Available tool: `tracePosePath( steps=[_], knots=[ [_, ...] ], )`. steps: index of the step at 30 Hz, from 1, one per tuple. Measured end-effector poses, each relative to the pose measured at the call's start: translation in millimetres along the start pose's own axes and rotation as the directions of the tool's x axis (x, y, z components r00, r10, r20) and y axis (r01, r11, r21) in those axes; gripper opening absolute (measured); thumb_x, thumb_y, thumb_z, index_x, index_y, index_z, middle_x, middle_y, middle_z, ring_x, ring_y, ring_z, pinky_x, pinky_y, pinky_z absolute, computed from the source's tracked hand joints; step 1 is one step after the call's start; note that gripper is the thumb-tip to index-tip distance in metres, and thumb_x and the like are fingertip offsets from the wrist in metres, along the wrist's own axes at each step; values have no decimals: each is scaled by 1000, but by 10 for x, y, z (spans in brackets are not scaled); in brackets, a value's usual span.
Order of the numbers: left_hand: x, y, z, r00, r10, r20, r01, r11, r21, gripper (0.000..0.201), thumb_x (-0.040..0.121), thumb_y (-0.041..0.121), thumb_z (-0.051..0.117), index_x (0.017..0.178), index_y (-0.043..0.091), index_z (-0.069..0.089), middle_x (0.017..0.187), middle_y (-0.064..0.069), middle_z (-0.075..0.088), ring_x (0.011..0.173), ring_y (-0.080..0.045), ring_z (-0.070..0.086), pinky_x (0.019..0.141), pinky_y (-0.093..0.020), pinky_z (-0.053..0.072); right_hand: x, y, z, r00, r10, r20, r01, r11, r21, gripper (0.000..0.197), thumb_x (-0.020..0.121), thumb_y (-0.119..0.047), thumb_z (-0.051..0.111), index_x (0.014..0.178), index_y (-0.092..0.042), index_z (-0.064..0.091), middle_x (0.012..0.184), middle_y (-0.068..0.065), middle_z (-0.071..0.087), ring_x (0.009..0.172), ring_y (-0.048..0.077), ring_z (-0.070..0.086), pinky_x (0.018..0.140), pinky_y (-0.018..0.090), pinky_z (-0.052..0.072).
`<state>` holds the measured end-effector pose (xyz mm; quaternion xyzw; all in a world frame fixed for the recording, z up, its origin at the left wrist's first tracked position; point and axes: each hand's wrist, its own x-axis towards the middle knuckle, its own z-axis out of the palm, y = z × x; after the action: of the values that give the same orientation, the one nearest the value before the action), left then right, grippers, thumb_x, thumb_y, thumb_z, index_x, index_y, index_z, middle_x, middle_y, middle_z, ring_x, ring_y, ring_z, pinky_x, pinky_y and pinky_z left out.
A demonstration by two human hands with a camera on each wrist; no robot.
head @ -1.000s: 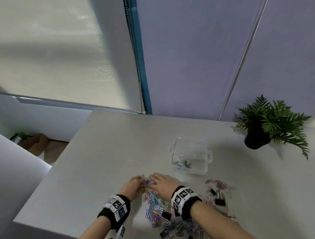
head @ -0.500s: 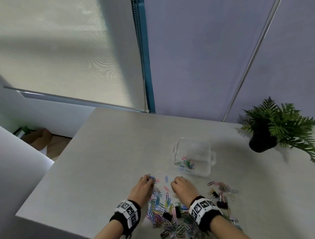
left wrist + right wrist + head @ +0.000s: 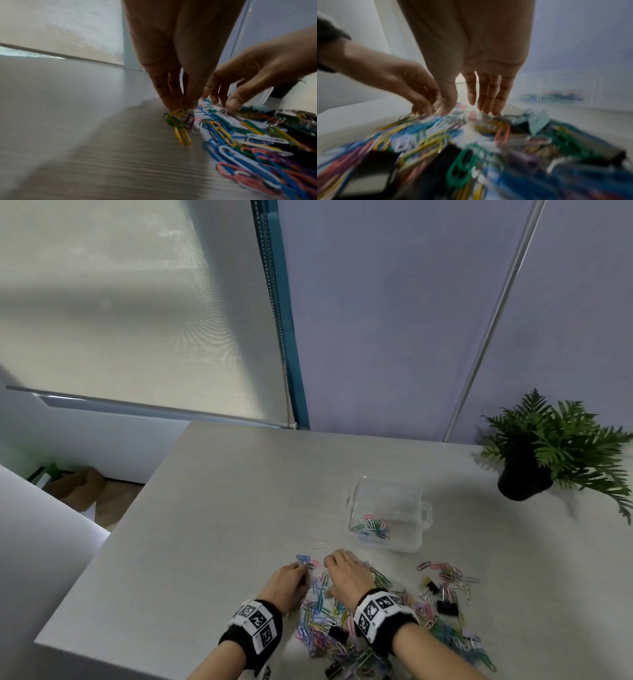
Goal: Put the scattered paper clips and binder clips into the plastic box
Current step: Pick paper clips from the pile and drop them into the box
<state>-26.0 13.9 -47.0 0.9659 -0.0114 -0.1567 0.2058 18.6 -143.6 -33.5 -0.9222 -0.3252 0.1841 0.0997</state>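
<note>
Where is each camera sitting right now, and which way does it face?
Head: above the table, looking down at both hands, wristbands, plastic box.
Left wrist: along the left hand pinching paper clips.
Right wrist: along the straight-fingered right hand.
Shared: the paper clips, and both wrist views show the other hand.

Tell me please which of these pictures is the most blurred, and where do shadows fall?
Right wrist view: most blurred, the paper clips smear into streaks and the plastic box is hazy. Left wrist view: sharper, with the table streaked in front. Head view: fairly sharp, and the potted plant throws a soft shadow on the table.
</note>
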Motion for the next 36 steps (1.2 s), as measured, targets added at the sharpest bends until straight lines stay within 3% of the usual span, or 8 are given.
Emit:
tracePosePath(
  steps=[5,9,15,19,22,26,32,36],
  knots=[
    [-16,103,50,998,27,-54,-32,996,-82,31,89,10,50,120,12,52,124,-6,49,104,-23,57,90,-23,44,-81,-33,116,999,-24,-35,28,995,99,22,86,-2,50,108,-5,50,110,14,55,101,28,52,71,35,36],
    [-5,198,81,1000,21,-6,-20,999,27,22,88,7,49,109,7,56,122,-10,50,102,-26,56,87,-27,45,-98,85,87,996,88,-23,-81,971,227,5,82,-11,57,84,-15,55,91,5,61,90,24,58,75,31,40],
    [48,173,57,996,27,89,-42,984,171,22,88,13,48,109,6,52,124,-11,51,106,-30,55,89,-36,45,-103,235,-17,981,187,53,-186,823,537,34,78,-12,68,59,-29,45,63,-11,52,59,4,52,60,17,43],
    [52,147,-35,991,-35,125,21,993,113,24,88,16,47,110,7,50,120,-12,55,107,-31,55,89,-37,45,-177,276,-87,972,206,114,-215,582,784,26,79,3,63,66,-15,51,61,3,58,51,11,62,54,23,53],
    [62,169,-162,992,-44,117,56,993,-103,9,88,7,44,92,13,48,100,-11,61,96,-25,59,78,-26,42,-244,354,-192,966,237,108,-200,409,890,17,79,7,62,72,-7,54,65,9,59,50,13,64,51,23,53],
    [115,331,-351,990,-28,136,85,897,-433,27,91,-1,43,77,22,44,76,5,60,56,10,57,62,-9,46,-284,517,-367,950,295,105,-167,194,967,10,80,8,60,80,-1,56,68,10,59,56,16,63,56,22,53],
    [618,722,-629,996,50,77,6,802,-597,25,91,3,52,74,20,45,69,2,58,47,6,58,58,-13,52,-157,861,-588,881,467,76,-73,-24,997,12,81,11,56,78,-1,55,70,14,58,48,12,62,49,19,53],
    [1023,949,-693,999,17,40,4,885,-466,19,88,7,56,76,19,47,76,-2,58,65,-8,61,58,-10,45,-53,1043,-648,844,533,58,-40,-45,998,16,82,14,54,74,0,53,69,16,56,43,11,61,45,18,51]
  ],
)
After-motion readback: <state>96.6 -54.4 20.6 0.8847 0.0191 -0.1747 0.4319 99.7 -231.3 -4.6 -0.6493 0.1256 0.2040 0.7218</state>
